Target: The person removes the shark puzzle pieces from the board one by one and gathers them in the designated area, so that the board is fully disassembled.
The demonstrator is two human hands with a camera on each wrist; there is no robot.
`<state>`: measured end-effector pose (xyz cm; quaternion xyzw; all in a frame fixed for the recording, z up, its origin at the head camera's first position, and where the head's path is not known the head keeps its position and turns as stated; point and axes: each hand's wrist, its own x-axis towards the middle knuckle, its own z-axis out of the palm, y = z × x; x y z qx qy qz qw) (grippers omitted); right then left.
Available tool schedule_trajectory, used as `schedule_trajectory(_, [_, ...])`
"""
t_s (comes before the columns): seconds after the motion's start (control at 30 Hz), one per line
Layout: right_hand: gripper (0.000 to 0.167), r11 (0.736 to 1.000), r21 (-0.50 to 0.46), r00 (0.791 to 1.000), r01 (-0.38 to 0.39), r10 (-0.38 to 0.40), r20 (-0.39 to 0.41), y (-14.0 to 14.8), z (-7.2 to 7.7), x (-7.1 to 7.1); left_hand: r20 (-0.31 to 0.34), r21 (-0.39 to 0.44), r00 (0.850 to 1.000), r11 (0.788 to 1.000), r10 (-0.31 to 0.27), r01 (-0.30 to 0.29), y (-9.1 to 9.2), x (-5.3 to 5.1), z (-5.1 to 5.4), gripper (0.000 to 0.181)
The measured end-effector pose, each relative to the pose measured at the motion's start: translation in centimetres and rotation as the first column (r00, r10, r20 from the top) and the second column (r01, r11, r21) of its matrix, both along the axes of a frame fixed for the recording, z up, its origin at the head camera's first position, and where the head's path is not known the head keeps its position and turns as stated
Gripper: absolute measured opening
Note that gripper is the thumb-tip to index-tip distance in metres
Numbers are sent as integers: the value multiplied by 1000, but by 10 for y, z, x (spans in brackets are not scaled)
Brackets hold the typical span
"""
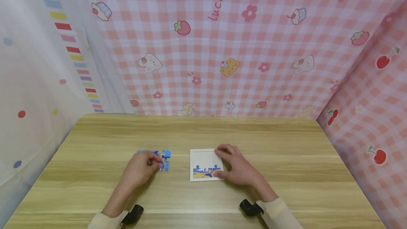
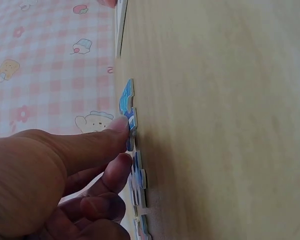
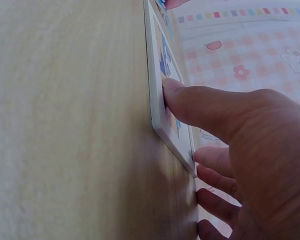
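Blue jigsaw pieces point(image 1: 166, 153) lie in a loose group on the table, left of the middle. Over them, my left hand point(image 1: 138, 167) pinches one blue jigsaw piece point(image 2: 132, 120) with thumb and forefinger, low at the tabletop; other fingers curl below. To the right lies a square white puzzle tray point(image 1: 192, 165), flat on the table. Its lower part carries fitted blue and yellow pieces point(image 1: 201, 173); the upper part shows bare white board. My right hand point(image 1: 238, 167) grips the tray's right side, thumb on the fitted pieces' end, fingertips at the far right edge.
The wood-grain table point(image 1: 276, 140) extends around both hands. A pink checked cloth point(image 1: 203, 52) hangs behind its far edge, with a dotted white cloth point(image 1: 35, 116) at the left and more checked cloth point(image 1: 365, 123) at the right. Black wrist devices point(image 1: 133, 215) sit at both sleeves.
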<state>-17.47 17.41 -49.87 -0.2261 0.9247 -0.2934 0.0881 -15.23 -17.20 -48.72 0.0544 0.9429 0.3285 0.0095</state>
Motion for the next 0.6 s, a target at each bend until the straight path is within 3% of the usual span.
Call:
schedule_trajectory(0.47, [77, 1000, 0, 1000, -7, 7, -3, 0, -1, -1, -3, -9, 1000, 1000, -7, 7, 1, -1, -2, 4])
schedule_trajectory(0.6, [77, 1000, 1, 1000, -12, 12, 5, 1, 0, -1, -31, 0, 999, 1000, -16, 16, 0, -1, -1, 4])
